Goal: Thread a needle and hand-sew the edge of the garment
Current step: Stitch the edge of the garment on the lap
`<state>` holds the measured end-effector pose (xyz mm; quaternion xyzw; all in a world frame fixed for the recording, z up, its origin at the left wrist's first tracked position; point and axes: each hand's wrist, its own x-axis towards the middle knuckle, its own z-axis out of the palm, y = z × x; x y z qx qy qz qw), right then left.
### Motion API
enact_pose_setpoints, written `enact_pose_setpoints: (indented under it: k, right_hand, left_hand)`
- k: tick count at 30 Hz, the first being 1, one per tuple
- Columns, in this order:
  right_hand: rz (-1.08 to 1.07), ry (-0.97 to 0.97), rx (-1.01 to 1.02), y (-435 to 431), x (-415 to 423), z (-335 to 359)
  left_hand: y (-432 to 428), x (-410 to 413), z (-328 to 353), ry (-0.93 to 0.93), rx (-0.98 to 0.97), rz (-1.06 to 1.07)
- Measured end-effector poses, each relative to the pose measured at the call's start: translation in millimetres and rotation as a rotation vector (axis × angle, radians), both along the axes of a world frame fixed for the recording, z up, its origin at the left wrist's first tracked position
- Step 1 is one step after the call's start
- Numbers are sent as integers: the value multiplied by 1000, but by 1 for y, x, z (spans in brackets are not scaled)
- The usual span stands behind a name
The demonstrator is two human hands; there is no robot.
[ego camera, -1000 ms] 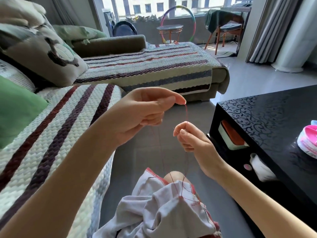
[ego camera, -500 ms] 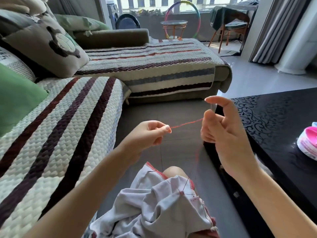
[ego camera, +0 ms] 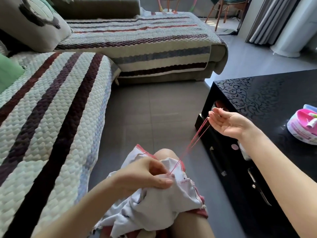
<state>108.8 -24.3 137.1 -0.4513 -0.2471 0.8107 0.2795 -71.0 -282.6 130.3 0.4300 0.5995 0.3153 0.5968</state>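
Garment [ego camera: 163, 203] pinched by left hand [ego camera: 145, 176], right hand [ego camera: 229, 124] holding thread [ego camera: 191, 143] taut, pink tub [ego camera: 298, 133] holding small items [ego camera: 311, 118]

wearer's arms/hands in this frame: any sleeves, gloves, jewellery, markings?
Left hand and right hand are bare: no gloves, rings, tape or markings visible. Left forearm and right forearm are bare to the frame edge, with no sleeve, watch or bracelet in view. The left thumbnail looks short and plain; the right hand's nails are not visible.
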Motion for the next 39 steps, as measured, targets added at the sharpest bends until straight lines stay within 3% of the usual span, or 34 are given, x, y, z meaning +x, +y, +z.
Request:
enact_pose_setpoints:
  k: [3,7,9,11,14,16,18,20,21,22,24,27,35,37,39]
  right_hand:
    - [-47,-161,-149,16,1,-36]
    - [225,-469,12,12,-10,-64]
    - [259,-517,84,15,-13,-68]
    - [48,-403,36,31,-6,-71]
    - [-526,-90,-163,61,23,-86]
    - [-749,-103,-212,72,40,-100]
    - [-584,-615,23,66,44,-111]
    - [-273,-1090,506,49,30,-112]
    - [-88,-1086,708,34,20,-105]
    - [95,-948,811,17,11,-97]
    - [455,-667,850,-21,-4,-82]
    - [773,-532,922,-59,-13,-77]
    - [584,-842,1506,-86,-14,-110]
    - [564,-938,1493,-84,-12,-117]
    - [673,-1007,1368,-83,-12,-123]
  left_hand:
    - [-1,-8,-3,-136,-23,111]
    - [3,-10,-2,75,-40,203]
    - [1,-11,-1,190,-18,249]
    - [-3,-15,0,234,23,320]
    - [-7,-23,4,253,50,419]
    - [-6,-29,5,239,43,457]
    - [-4,-34,5,220,26,481]
    - [-3,-36,6,214,26,497]
    - [-2,-35,6,211,33,494]
    - [-2,-35,7,212,42,484]
    - [-2,-32,7,213,56,456]
    - [-2,-30,8,202,52,446]
    - [-4,-33,6,199,59,445]
    - [-5,-34,7,204,67,446]
    - [-5,-33,6,218,81,452]
